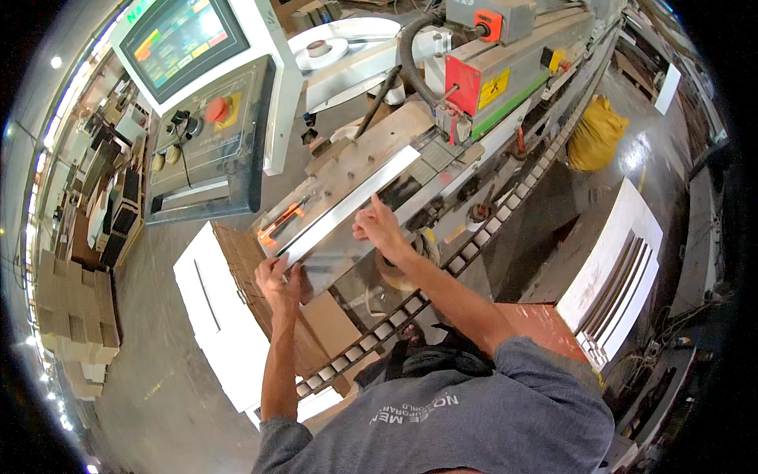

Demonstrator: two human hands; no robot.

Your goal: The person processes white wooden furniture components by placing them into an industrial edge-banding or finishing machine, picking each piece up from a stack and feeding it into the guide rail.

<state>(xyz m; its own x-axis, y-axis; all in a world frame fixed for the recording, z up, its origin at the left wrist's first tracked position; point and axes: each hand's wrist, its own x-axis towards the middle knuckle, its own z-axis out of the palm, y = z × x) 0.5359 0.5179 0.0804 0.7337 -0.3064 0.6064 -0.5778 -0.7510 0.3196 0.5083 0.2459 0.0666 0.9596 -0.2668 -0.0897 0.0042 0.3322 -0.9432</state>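
A long, narrow white strip (351, 204) lies flat on the worn brownish worktop (341, 168) of an edge-working machine, its long axis slanting from near left to far right. The left hand (278, 286) is at the strip's near-left end, fingers bent around that end and the thumb a little apart from them; whether they are clamped on the strip or only resting against it, I cannot tell. From these fingers, the strip runs away toward the far right.

The right hand (380, 231) is on the strip's right side, farther along its length, with the index finger stretched toward the strip's edge and the other fingers curled in. Nothing shows in its grasp, and whether the fingertip touches the edge is unclear. The left hand is thus nearer the near end, the right hand nearer the middle and far end.

An orange-handled cutter (280, 223) lies on the left of the strip, close to its near end. Beyond it, at far left, stands a grey control panel (207, 150) with a round red button (216, 109).
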